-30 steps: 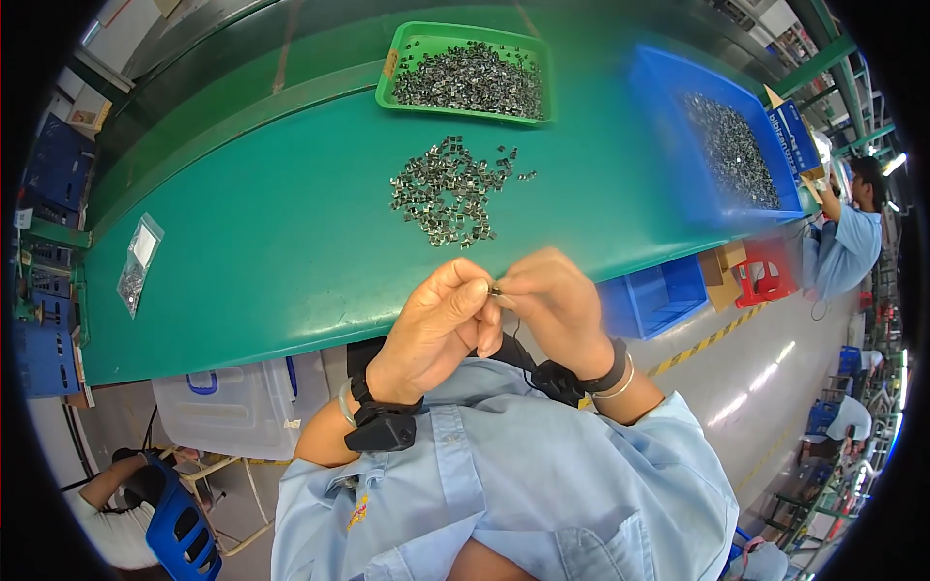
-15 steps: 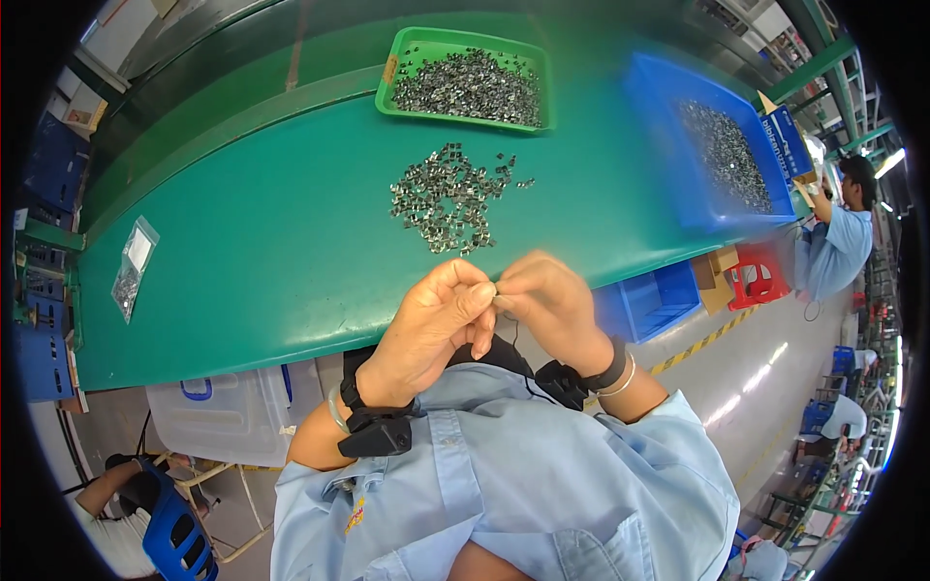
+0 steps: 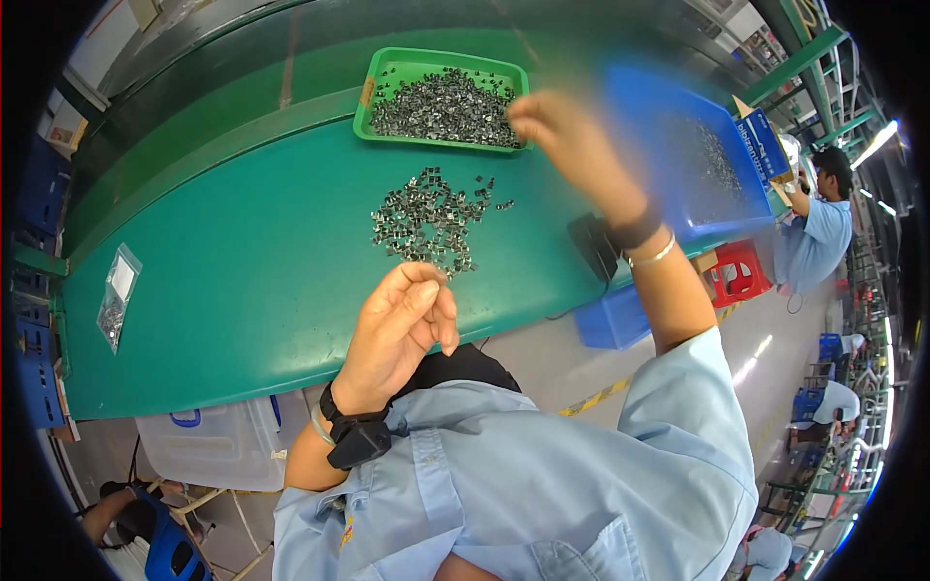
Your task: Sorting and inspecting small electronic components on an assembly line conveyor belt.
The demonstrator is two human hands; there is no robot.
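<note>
Hands apart: left hand (image 3: 402, 320) pinches something too small to identify above the desk (image 3: 252, 271) edge, blurred right hand (image 3: 557, 131), grip unclear, reaches beside the green tray (image 3: 373, 92), and the loose metal clips (image 3: 426, 218) look largely unprocessed.

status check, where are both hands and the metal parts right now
Left hand raised near the chest, fingers curled, grip contents unclear. Right hand blurred, stretched out by the green tray. Loose metal parts heaped on the green table. Nothing between.
</note>
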